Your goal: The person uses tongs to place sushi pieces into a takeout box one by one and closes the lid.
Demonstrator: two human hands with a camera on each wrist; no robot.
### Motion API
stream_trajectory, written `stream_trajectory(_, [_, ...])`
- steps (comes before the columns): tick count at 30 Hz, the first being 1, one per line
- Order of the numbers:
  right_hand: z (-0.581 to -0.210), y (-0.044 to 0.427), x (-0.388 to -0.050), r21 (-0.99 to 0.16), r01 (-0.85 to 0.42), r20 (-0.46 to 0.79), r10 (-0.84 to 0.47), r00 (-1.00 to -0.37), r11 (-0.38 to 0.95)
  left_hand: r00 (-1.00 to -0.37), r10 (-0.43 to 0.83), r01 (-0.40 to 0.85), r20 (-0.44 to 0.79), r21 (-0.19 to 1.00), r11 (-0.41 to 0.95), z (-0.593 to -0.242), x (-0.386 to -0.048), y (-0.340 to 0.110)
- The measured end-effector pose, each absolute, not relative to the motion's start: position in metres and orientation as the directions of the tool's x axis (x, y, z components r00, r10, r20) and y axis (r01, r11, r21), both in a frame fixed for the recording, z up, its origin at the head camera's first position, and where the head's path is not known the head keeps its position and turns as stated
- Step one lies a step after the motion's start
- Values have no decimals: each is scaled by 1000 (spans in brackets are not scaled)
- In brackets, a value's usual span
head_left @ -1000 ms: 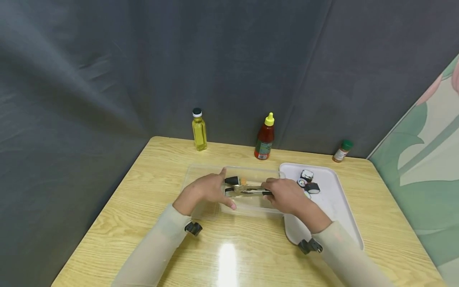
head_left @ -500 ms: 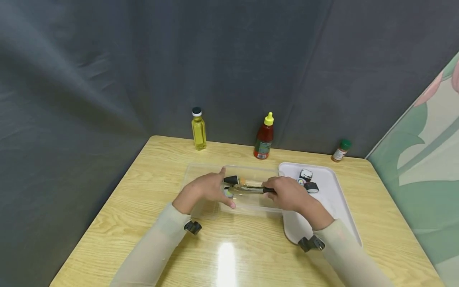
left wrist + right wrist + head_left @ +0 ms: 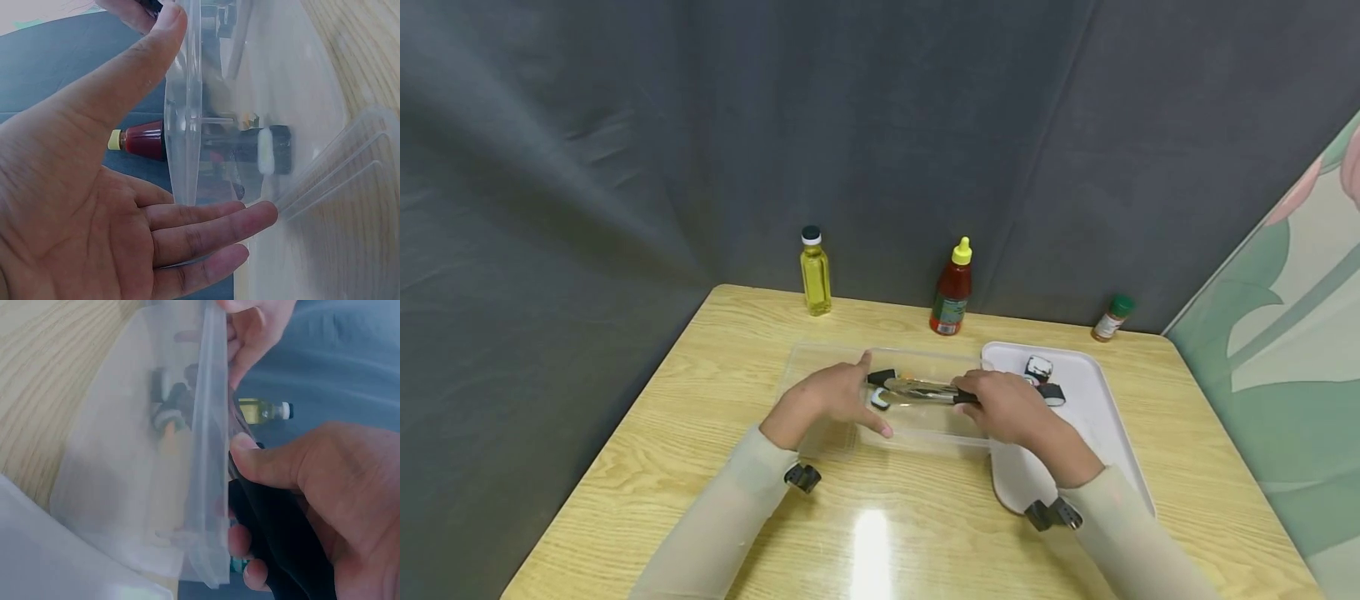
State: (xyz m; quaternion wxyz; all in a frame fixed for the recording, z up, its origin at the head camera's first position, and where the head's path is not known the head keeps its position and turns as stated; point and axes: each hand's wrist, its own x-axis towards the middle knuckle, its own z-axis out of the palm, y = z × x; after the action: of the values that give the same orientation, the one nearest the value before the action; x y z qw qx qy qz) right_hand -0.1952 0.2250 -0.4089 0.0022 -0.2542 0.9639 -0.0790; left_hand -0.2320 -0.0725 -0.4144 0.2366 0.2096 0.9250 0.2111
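Observation:
My right hand grips the black handles of metal tongs; in the right wrist view the thumb presses on the black handle. The tongs reach leftward into a clear plastic container, their arms close together. At its left end lies a sushi roll piece with a pale face and dark wrap, just below the tongs' tips. Another dark-wrapped piece sits behind it, partly covered by the tongs. My left hand spreads over the container's left end, fingers straight, thumb against the rim.
A white tray with several sushi pieces stands right of the container. Along the back edge stand an oil bottle, a red sauce bottle and a green-capped spice jar. A dark curtain hangs behind.
The tongs' arms have come together and shifted slightly right. The pale-faced sushi piece now lies apart from them, near the left fingers. My left hand has stayed in place.

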Motion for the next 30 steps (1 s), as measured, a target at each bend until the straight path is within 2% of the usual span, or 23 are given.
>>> stream_trajectory(7, [-401, 261, -180, -251, -454, 50, -457, -888, 855, -797, 496, 293, -345, 497, 817, -412, -231, -69])
stream_trajectory(17, [-404, 311, -167, -356, -437, 176, -401, -899, 826, -803, 491, 297, -338, 488, 821, -412, -230, -74])
stream_trajectory(30, [-413, 369, -152, -281, -333, 169, -295, -940, 900, -798, 504, 298, -331, 509, 807, -412, -230, -73])
